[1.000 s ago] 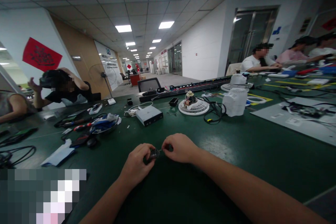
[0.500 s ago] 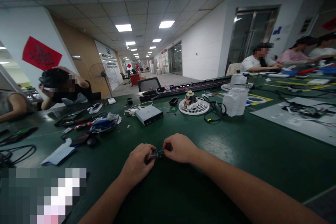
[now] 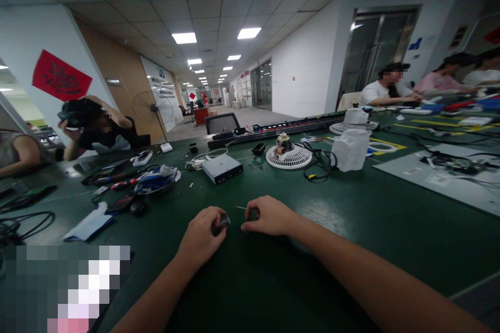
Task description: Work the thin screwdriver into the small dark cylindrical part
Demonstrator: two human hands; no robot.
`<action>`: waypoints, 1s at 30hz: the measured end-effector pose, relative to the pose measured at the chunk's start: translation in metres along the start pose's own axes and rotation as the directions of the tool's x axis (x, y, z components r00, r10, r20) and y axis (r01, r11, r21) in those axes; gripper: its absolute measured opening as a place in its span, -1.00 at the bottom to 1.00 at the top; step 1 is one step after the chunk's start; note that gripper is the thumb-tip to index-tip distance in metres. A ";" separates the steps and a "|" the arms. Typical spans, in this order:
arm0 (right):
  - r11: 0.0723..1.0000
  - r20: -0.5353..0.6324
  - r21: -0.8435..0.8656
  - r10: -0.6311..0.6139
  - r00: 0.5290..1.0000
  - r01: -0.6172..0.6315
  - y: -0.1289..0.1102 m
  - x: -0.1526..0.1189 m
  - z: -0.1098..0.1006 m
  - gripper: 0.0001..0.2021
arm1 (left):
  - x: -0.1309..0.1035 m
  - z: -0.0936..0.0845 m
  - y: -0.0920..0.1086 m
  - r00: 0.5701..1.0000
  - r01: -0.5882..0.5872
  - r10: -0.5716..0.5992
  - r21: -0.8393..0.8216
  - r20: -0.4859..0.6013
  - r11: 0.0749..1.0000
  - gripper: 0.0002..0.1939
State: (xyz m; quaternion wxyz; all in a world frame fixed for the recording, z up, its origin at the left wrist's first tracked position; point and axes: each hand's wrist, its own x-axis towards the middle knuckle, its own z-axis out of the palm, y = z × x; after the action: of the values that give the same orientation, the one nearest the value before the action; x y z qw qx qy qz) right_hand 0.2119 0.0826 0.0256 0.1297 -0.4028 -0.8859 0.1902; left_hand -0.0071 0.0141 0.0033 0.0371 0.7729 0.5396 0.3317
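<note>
My left hand [image 3: 202,233] is closed around a small dark piece with a shiny grey end [image 3: 224,220]; its kind cannot be made out. Across a narrow gap to its right, my right hand [image 3: 269,217] has its thumb and fingers curled together. A thin, pale, needle-like piece [image 3: 239,207] sticks out leftward from the right fingers, its other end hidden by them. Both hands are low over the dark green tabletop [image 3: 250,281]. Beyond them lies a silver optical drive [image 3: 222,168].
A white fan grille with a motor [image 3: 288,155] and a white plastic housing [image 3: 349,151] stand at the back right, with a black cable [image 3: 321,164] between. Tools and a blue cloth bundle [image 3: 156,179] lie left. People sit at both sides, including one in a dark cap [image 3: 105,130].
My hands have drawn apart, opening a gap between the small dark piece and my right fingers. The thin pale piece now shows at the right hand.
</note>
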 end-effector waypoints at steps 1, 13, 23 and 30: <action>0.999 0.050 0.039 -0.012 0.999 0.010 0.001 0.000 0.001 -0.61 | 0.001 0.000 -0.001 1.000 0.018 -0.017 0.009 -0.009 1.000 -0.77; 0.917 -0.187 0.365 -0.099 0.977 0.162 0.002 0.008 0.012 -0.80 | -0.001 -0.002 0.005 0.999 0.034 -0.034 -0.088 0.010 0.996 -0.76; 0.900 -0.198 0.405 -0.086 0.976 0.162 -0.002 0.007 0.015 -0.90 | -0.006 0.001 0.011 0.987 -0.155 0.159 -0.180 0.008 0.971 -0.71; 0.847 -0.138 0.521 -0.044 0.989 0.110 0.005 0.010 0.022 -0.86 | -0.007 0.001 0.012 0.980 -0.199 0.200 -0.176 -0.008 0.964 -0.72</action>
State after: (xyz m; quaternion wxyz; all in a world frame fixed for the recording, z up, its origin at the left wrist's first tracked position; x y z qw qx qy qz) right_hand 0.1998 0.0880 0.0044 0.2958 -0.3265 -0.8059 0.3956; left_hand 0.0016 0.0035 0.0046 0.0744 0.8186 0.4273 0.3764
